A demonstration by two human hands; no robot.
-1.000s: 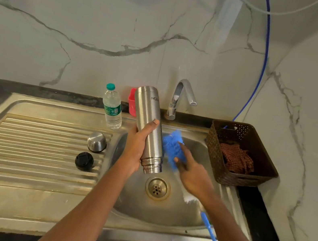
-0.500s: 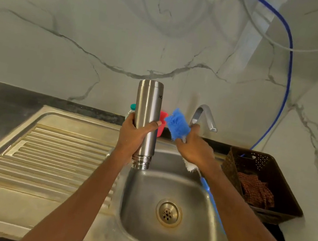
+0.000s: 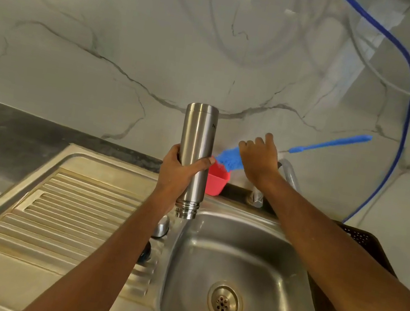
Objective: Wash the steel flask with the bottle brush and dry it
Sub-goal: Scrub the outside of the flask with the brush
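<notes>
Steel flask inverted, mouth unseen; left hand wraps it.

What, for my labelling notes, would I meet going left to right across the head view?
Draining board → steel flask → red tub → right hand → brown basket.

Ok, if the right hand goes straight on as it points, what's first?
Likely the steel flask, just beyond the bottle brush held by the right hand; depth unclear, possibly the wall instead.
</notes>
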